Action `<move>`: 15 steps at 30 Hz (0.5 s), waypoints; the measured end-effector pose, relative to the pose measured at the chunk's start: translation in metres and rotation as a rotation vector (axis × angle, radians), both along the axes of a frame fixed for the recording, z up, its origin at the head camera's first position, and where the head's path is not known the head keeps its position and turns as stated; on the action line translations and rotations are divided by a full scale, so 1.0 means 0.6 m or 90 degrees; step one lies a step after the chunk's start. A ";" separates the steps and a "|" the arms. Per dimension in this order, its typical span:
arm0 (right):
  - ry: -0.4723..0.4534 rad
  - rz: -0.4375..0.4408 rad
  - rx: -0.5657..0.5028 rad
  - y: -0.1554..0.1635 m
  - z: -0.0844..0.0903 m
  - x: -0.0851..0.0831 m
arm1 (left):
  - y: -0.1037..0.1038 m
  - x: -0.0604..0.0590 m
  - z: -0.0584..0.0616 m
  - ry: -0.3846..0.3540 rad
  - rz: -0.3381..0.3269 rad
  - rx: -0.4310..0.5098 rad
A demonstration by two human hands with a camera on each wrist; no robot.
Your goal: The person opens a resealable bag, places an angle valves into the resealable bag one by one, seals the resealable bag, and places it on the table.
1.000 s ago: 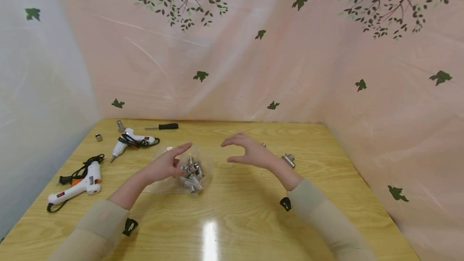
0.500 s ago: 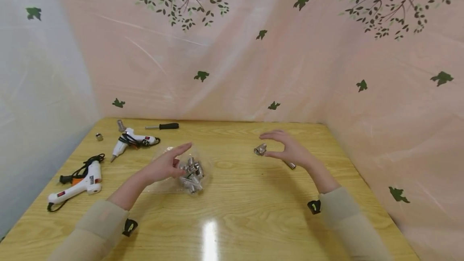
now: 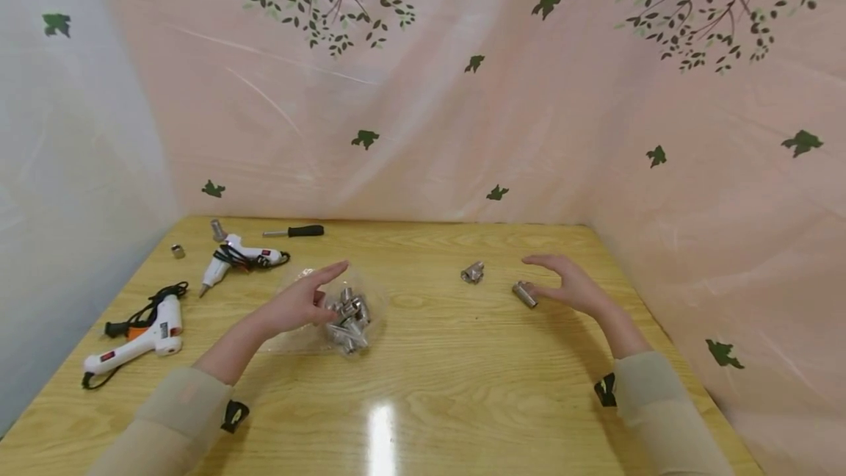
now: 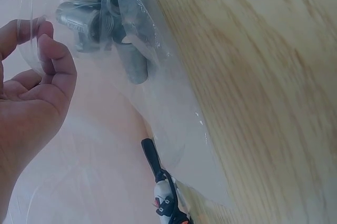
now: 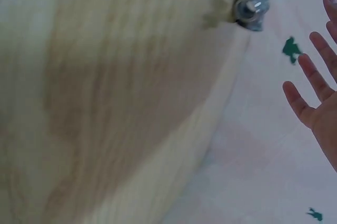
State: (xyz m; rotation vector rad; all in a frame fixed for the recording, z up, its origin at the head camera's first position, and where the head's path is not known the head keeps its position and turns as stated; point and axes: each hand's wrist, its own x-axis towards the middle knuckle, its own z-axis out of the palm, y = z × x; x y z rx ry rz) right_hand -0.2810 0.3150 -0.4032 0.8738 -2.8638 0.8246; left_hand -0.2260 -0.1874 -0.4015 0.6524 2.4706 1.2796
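My left hand pinches the edge of a clear plastic bag between thumb and curled fingers. Several silvery metal pipe fittings lie in the bag; in the left wrist view one is a tee fitting. Over the right part of the table, my right hand is spread with nothing in its grasp. A loose metal pipe fitting lies by its thumb; whether they touch I cannot tell. Farther left lies another loose pipe fitting.
Two white glue guns with black cords lie at the left of the wooden table. Behind them are a black-handled screwdriver and two small metal pieces. A pink curtain hangs behind the table.
My right hand has moved right, past the farther loose fitting to the one at the right, its fingers still spread. The left hand and the bag have stayed in place.
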 end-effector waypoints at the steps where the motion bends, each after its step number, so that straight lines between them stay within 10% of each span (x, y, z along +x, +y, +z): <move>1: -0.004 -0.002 0.003 0.006 -0.005 -0.002 | 0.000 0.001 0.001 -0.001 0.001 0.001; 15: -0.108 -0.019 0.042 0.037 -0.054 -0.011 | 0.001 -0.001 -0.003 0.001 -0.001 0.004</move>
